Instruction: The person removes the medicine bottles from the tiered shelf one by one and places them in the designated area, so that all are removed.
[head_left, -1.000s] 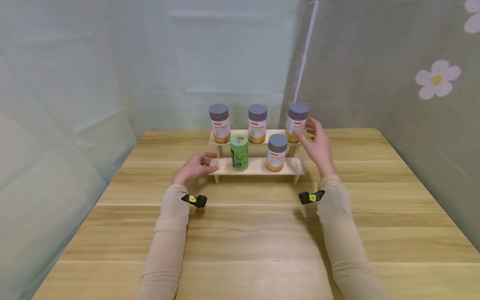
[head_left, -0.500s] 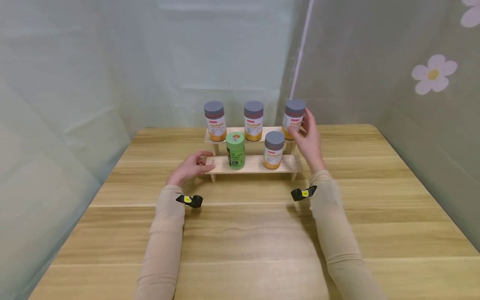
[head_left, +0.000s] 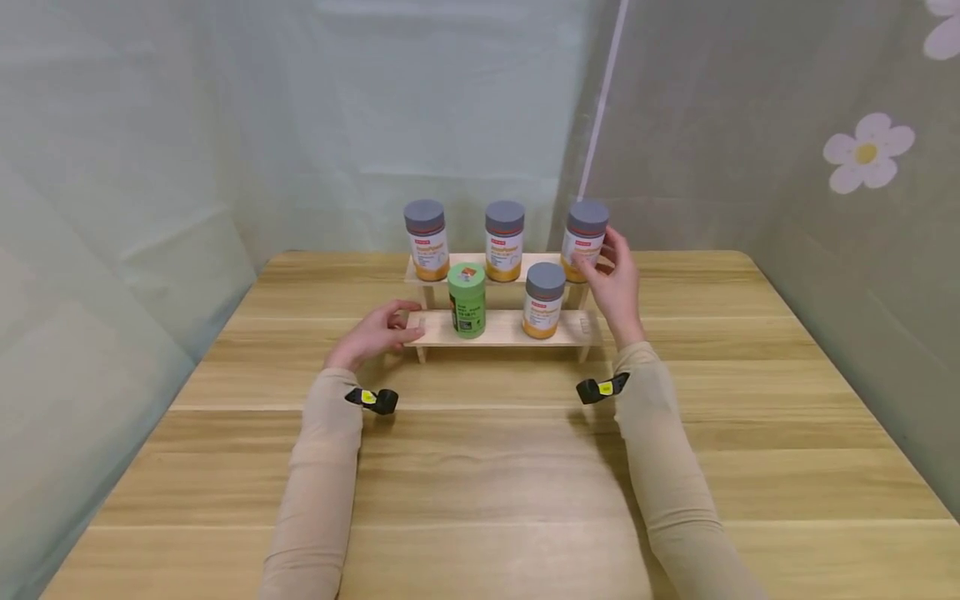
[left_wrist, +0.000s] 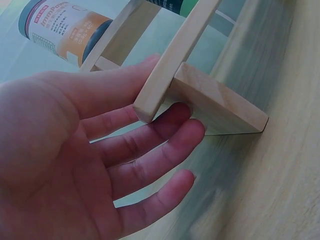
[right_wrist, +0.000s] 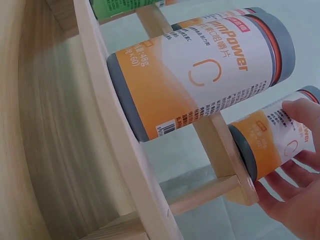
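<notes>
My left hand (head_left: 375,335) pinches the left end of the lower tier of a pale wooden two-tier rack (head_left: 502,332); in the left wrist view the thumb lies over the board and the fingers (left_wrist: 165,150) are below it. The right hand (head_left: 618,292) grips a supplement bottle (head_left: 585,242) at the right end of the upper tier, thumb across its front and fingers behind. This bottle has a grey lid and a white-and-orange label. In the right wrist view its base (right_wrist: 245,150) sits right at the end of the upper board.
Two matching bottles, one left (head_left: 428,242) and one middle (head_left: 504,243), stand on the upper tier. Below, a green bottle (head_left: 468,302) and another grey-lidded bottle (head_left: 543,302) share the lower tier. The rack stands toward the back of the wooden table (head_left: 480,467), before a cloth backdrop (head_left: 465,108).
The right thumb has moved farther across the front of the upper right bottle. The head view has shifted slightly. My left hand stays at the rack's end.
</notes>
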